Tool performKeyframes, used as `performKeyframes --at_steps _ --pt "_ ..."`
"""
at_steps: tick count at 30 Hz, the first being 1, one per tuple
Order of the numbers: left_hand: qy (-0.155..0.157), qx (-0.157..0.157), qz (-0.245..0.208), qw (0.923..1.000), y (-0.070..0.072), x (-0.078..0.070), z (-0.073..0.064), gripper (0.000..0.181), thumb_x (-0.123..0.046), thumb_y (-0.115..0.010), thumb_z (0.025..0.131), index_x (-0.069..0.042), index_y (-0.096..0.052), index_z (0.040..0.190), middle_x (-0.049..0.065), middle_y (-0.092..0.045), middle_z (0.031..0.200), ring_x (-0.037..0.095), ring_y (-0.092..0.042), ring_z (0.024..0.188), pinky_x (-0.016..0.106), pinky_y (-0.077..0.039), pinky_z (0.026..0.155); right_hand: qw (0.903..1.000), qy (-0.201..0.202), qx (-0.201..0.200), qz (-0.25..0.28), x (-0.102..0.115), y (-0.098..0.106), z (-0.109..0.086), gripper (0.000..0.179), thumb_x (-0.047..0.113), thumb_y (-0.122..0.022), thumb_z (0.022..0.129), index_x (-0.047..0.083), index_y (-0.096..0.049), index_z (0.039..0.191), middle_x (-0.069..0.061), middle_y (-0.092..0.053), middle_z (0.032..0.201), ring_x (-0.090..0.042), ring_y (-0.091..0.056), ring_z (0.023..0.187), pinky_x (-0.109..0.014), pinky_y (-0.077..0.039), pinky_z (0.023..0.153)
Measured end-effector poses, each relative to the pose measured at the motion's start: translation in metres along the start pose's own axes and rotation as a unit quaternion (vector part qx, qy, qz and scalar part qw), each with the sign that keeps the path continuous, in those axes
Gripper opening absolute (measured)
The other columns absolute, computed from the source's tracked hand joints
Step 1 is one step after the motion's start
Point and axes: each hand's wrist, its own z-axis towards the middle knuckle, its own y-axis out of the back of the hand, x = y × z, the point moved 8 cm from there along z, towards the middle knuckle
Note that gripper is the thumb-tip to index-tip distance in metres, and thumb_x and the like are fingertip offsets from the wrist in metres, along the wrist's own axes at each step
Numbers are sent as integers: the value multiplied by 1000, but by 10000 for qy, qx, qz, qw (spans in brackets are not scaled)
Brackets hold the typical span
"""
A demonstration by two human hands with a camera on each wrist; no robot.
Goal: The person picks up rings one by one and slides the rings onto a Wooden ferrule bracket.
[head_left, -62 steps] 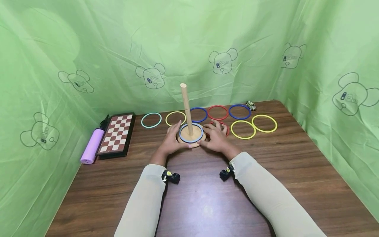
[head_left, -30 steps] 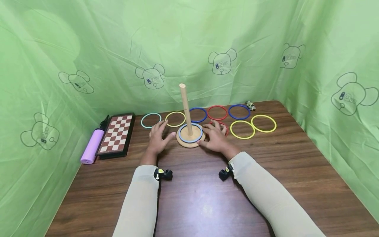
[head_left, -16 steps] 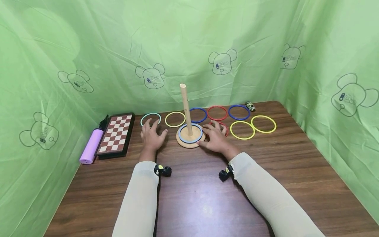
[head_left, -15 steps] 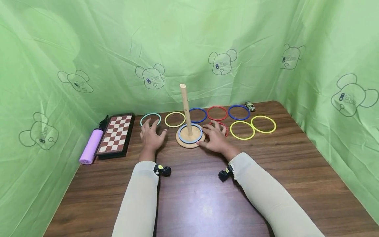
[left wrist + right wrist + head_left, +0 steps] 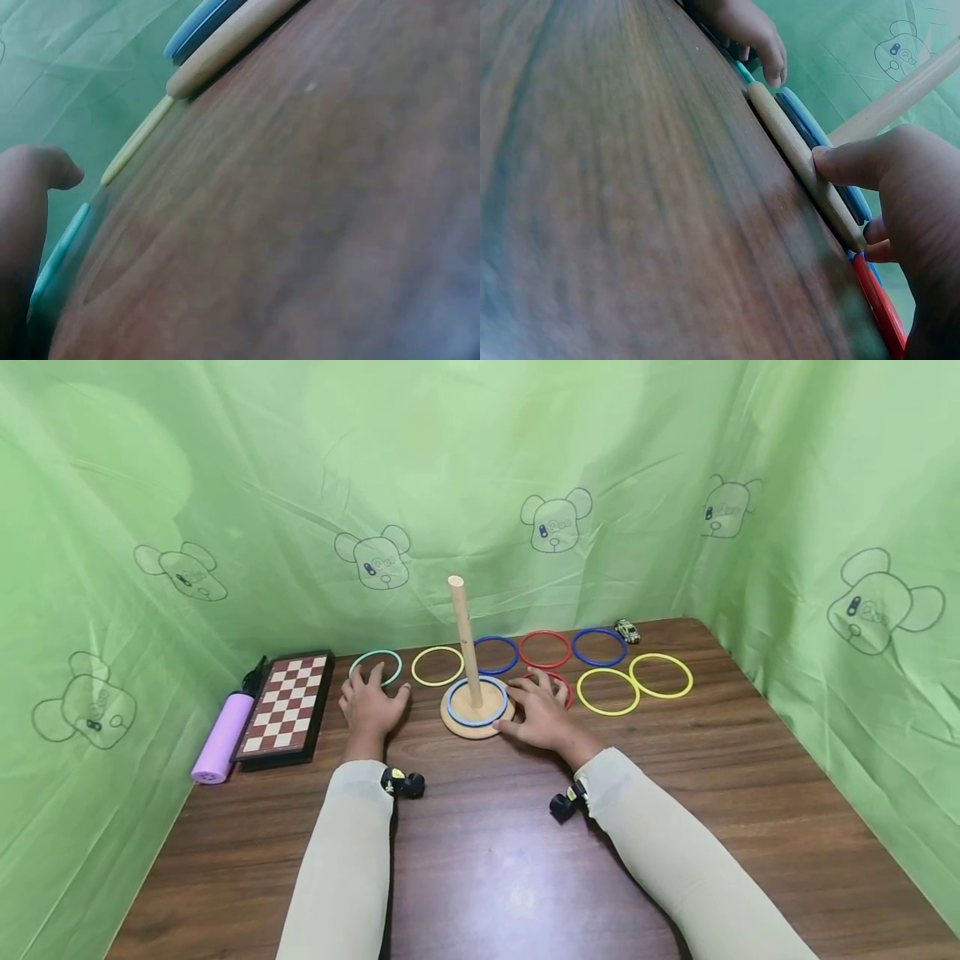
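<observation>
A wooden peg stand (image 5: 467,643) rises in the middle of the table, with blue rings round the foot of its peg (image 5: 810,120). My right hand (image 5: 547,717) holds the right side of the round base (image 5: 787,142): thumb on the front edge, fingers bent at the far side. To the left, my left hand (image 5: 371,710) is over the near edge of a turquoise ring (image 5: 377,652), its fingers relaxed and spread. The left wrist view shows only its thumb (image 5: 52,166), raised beside the turquoise ring (image 5: 61,251). Its other fingertips are hidden there.
A yellow ring (image 5: 438,683), red ring (image 5: 546,632), blue ring (image 5: 600,663) and several more lie along the back. A toy car (image 5: 627,631) sits back right. At left are a chessboard (image 5: 283,706) and a purple cylinder (image 5: 223,739). Green cloth (image 5: 465,460) surrounds the table.
My left hand has let go of the stand's base and moved left to the turquoise ring. My right hand stays at the base. The head view has shifted slightly.
</observation>
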Motion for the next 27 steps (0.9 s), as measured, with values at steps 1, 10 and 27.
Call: performKeyframes --at_steps 1,10,27 --pt "26 -11 -14 10000 1 1 1 77 -58 -67 100 -20 -47 165 26 -25 175 56 -25 159 77 -24 123 10000 4 1 3 0 0 0 77 57 -81 93 10 -66 152 -10 -57 163 -42 -25 163 -80 -9 122" --pt "302 115 -74 9994 -3 7 13 76 -55 -68 101 -20 -47 165 27 -21 177 53 -19 162 77 -19 126 10000 55 -54 -50 -1 0 0 75 56 -80 93 13 -66 152 -11 -59 161 -44 -27 163 -80 -12 120" --pt "618 579 62 9964 -12 17 29 89 -66 -62 103 -18 -34 173 34 -7 179 55 -9 167 73 -9 132 10000 14 21 -59 -2 -2 0 75 56 -79 94 13 -65 154 -12 -57 163 -43 -25 164 -78 -13 121"
